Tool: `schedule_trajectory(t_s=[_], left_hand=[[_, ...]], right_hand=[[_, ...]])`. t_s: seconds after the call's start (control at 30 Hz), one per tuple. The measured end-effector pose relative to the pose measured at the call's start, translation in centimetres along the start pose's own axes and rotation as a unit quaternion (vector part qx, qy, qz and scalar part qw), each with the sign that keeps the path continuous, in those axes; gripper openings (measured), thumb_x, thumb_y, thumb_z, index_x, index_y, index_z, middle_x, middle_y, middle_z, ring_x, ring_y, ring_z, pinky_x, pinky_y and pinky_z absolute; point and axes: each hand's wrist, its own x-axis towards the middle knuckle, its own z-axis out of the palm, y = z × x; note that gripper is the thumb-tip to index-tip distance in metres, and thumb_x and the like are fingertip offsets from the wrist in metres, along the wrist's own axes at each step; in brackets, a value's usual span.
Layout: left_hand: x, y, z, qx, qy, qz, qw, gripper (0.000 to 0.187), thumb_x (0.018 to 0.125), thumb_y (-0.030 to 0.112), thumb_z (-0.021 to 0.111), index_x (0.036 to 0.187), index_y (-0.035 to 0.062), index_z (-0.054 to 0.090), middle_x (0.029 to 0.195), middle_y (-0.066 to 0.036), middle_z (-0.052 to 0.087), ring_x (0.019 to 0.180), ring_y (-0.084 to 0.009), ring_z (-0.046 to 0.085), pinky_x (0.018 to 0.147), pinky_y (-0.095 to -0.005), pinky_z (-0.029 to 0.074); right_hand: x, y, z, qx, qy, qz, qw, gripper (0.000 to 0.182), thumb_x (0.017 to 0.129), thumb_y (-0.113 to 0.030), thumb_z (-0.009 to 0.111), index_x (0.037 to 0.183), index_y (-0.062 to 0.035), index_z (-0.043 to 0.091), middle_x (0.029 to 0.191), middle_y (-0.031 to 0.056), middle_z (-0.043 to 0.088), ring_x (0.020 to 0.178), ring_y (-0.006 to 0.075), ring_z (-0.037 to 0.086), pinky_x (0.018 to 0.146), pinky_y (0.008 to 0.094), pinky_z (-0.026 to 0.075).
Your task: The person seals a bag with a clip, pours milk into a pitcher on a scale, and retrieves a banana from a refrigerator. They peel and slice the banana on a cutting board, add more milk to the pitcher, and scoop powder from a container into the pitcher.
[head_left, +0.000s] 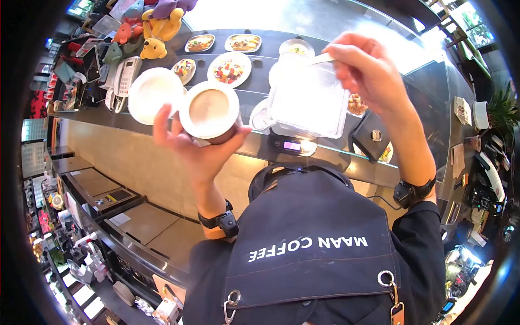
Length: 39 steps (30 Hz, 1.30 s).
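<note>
My left hand is wrapped around a cup with a white rim and a light brown, frothy drink inside. Behind the cup, to its left, is a round white dish or lid, washed out by glare. My right hand is raised over the far right corner of a square, clear plastic container, its thumb and fingers pinched on a thin whitish piece whose kind I cannot tell. The container overlaps a black scale with a lit display, and a looped handle shows at its left.
Plated foods stand on the dark counter, among them a colourful salad plate and an oblong dish. A telephone and plush toys are at the far left. A black angular object stands at the right.
</note>
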Motion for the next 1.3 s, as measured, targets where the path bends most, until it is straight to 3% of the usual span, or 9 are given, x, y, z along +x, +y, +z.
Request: schedule_trajectory(t_s=[0.27,0.4,0.53,0.63,0.73,0.87,1.0,1.2,1.3], left_hand=[[0.7,0.1,-2.6,0.058,0.040,-0.011,0.997,0.128,0.048,0.024,0.100,0.143,0.0088,0.015,0.138,-0.014,0.029,0.114,-0.0294,0.054,0.095,-0.0422,0.055],[0.8,0.7,-3.0,0.022,0.074,-0.063,0.995,0.126,0.048,0.016,0.098,0.144,0.0141,0.016,0.138,-0.014,0.030,0.113,-0.0286,0.054,0.099,-0.0427,0.054],[0.9,0.7,-3.3,0.026,0.078,-0.064,0.995,0.124,0.048,0.013,0.096,0.143,0.0150,0.017,0.138,-0.013,0.030,0.113,-0.0281,0.053,0.099,-0.0424,0.054],[0.8,0.6,-3.1,0.029,0.076,-0.058,0.995,0.124,0.048,0.015,0.097,0.143,0.0139,0.018,0.139,-0.012,0.030,0.113,-0.0282,0.054,0.098,-0.0426,0.054],[0.5,0.6,-3.1,0.022,0.071,-0.059,0.995,0.123,0.049,0.017,0.098,0.143,0.0123,0.018,0.139,-0.012,0.029,0.112,-0.0286,0.055,0.097,-0.0426,0.055],[0.6,0.5,-2.8,0.032,0.042,-0.012,0.999,0.124,0.050,0.019,0.099,0.142,0.0101,0.017,0.138,-0.013,0.029,0.110,-0.0291,0.057,0.095,-0.0420,0.056],[0.8,1.5,-1.7,0.050,0.005,0.024,0.998,0.123,0.051,0.019,0.099,0.142,0.0053,0.017,0.136,-0.015,0.031,0.108,-0.0297,0.059,0.091,-0.0419,0.057],[0.9,2.6,0.0,0.001,-0.030,0.053,0.998,0.118,0.056,0.015,0.097,0.142,0.0052,0.016,0.127,-0.020,0.044,0.101,-0.0283,0.063,0.081,-0.0357,0.059],[0.5,2.3,0.4,-0.022,-0.035,0.041,0.998,0.119,0.055,0.018,0.097,0.142,0.0064,0.017,0.127,-0.019,0.044,0.105,-0.0290,0.061,0.083,-0.0386,0.058]], right_hand=[[-2.8,1.9,-5.0,0.020,0.109,-0.015,0.994,0.016,0.091,-0.014,0.064,0.094,0.0012,0.068,0.067,0.0022,0.062,0.050,0.0061,0.051,0.047,0.0180,0.040],[-3.9,3.9,-4.0,-0.165,0.202,-0.082,0.962,0.010,0.090,-0.008,0.065,0.096,-0.0010,0.070,0.071,0.0043,0.066,0.056,0.0106,0.061,0.052,0.0216,0.047],[-4.1,6.0,-4.3,-0.598,0.067,-0.420,0.679,0.018,0.079,-0.003,0.072,0.096,-0.0060,0.070,0.077,0.0051,0.067,0.064,0.0183,0.065,0.055,0.0284,0.051],[-4.1,6.5,-4.1,-0.592,0.086,-0.454,0.660,0.020,0.079,-0.002,0.073,0.099,-0.0059,0.070,0.081,0.0043,0.068,0.066,0.0170,0.066,0.056,0.0278,0.051],[-4.0,5.4,-3.5,-0.592,0.109,-0.447,0.662,0.022,0.077,-0.002,0.075,0.098,-0.0047,0.071,0.080,0.0060,0.068,0.066,0.0181,0.065,0.056,0.0274,0.051],[-3.1,2.7,-1.4,-0.464,0.120,-0.442,0.759,0.019,0.075,0.002,0.076,0.093,-0.0026,0.072,0.078,0.0073,0.069,0.064,0.0161,0.065,0.055,0.0266,0.050],[-2.7,-1.8,2.3,-0.354,0.015,-0.443,0.823,0.022,0.077,0.010,0.072,0.097,0.0030,0.071,0.080,0.0117,0.070,0.064,0.0140,0.064,0.057,0.0244,0.050],[-1.2,-2.4,7.0,-0.404,-0.085,-0.487,0.769,0.014,0.071,-0.002,0.074,0.084,-0.0044,0.071,0.067,0.0098,0.063,0.057,0.0219,0.063,0.055,0.0297,0.052],[-1.0,-2.2,7.4,-0.385,-0.104,-0.398,0.827,0.007,0.076,-0.003,0.072,0.082,-0.0045,0.069,0.066,0.0089,0.063,0.055,0.0164,0.062,0.054,0.0273,0.050]])
